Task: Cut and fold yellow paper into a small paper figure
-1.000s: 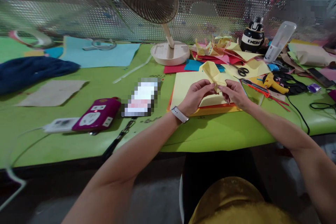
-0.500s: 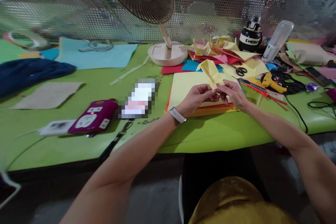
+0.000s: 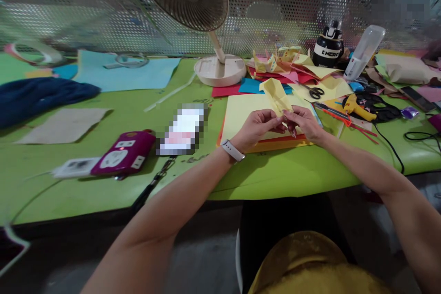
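A folded piece of yellow paper (image 3: 275, 93), creased and narrowing toward its lower end, is pinched between both hands. My left hand (image 3: 259, 127), with a watch on a pale strap (image 3: 233, 150) at the wrist, is closed on its lower left side. From the right, my right hand (image 3: 303, 122) grips the same lower end with thumb and fingers. The fingertips nearly meet and hide the bottom of the folded paper. Beneath the hands lies a stack of coloured sheets (image 3: 237, 115), pale yellow on top with orange edges below.
Scissors (image 3: 316, 93), a yellow glue gun (image 3: 358, 108) and a black bottle (image 3: 328, 48) are on the right. A fan (image 3: 220, 70) stands behind. To the left are a phone (image 3: 184, 128), a purple power adapter (image 3: 124, 152) and blue paper (image 3: 127, 76). The green table's front edge runs below my forearms.
Both hands keep their hold on the yellow paper, and its top has tilted very slightly. My right fingers have shifted a little; everything else looks the same.
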Tool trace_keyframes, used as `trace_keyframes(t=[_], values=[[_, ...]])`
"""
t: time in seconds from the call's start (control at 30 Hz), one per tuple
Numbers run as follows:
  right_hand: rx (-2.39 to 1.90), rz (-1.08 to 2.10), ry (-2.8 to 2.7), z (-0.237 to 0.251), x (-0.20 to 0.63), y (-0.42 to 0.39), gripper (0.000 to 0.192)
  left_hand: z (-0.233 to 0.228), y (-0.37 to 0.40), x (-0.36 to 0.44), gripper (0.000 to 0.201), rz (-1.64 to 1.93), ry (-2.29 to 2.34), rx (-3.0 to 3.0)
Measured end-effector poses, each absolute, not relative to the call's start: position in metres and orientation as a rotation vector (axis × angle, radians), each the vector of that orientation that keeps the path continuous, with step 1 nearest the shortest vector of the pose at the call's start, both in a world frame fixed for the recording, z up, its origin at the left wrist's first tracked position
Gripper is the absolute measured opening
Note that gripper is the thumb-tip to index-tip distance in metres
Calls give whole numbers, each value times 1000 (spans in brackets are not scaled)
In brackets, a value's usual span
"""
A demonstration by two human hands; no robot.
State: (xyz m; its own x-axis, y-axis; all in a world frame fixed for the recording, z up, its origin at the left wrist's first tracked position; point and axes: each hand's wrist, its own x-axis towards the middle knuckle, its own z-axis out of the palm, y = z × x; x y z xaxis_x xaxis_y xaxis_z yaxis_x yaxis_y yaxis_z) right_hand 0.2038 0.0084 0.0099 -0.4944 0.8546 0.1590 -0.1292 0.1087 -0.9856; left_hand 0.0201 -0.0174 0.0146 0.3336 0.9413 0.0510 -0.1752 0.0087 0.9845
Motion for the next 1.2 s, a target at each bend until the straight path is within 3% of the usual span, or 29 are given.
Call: trace_keyframes(t=[0.5,1.2], values=[[-787,1395,-1631,11,203,8,60,11,-13,18,58,1022,866,1378],[-811,1413,-1646,8,201,9,51,10,-13,17,56,1071,871,1377]])
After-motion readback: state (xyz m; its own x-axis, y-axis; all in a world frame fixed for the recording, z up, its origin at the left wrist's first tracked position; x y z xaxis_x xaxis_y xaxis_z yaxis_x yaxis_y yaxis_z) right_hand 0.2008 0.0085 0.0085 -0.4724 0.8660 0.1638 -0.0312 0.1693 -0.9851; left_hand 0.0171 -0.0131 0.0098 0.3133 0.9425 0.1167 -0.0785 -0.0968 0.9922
